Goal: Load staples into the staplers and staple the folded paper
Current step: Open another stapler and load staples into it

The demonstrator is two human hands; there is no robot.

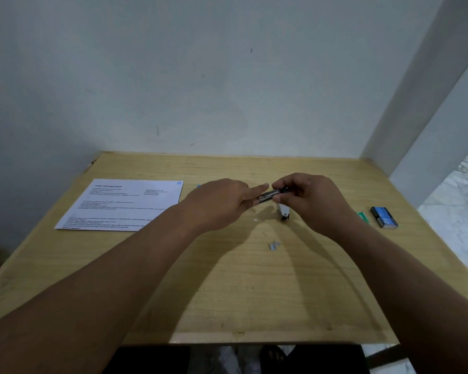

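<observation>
one stapler [271, 196], one printed sheet [122, 204], two staple boxes [384, 217], two hands [222, 202].

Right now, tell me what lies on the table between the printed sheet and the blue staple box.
In the head view, between the sheet and the box: both hands holding the opened stapler, and a green packet.

A pale wooden desk [227, 279] with fine brown grain carries a white printed paper sheet [119, 205] with black text lines and a small blue logo near the left edge. A silver-and-white metal stapler [277, 199] gleams at centre. Near the right edge lie a dark blue staple box [384, 217] and a green box [362, 216].
</observation>
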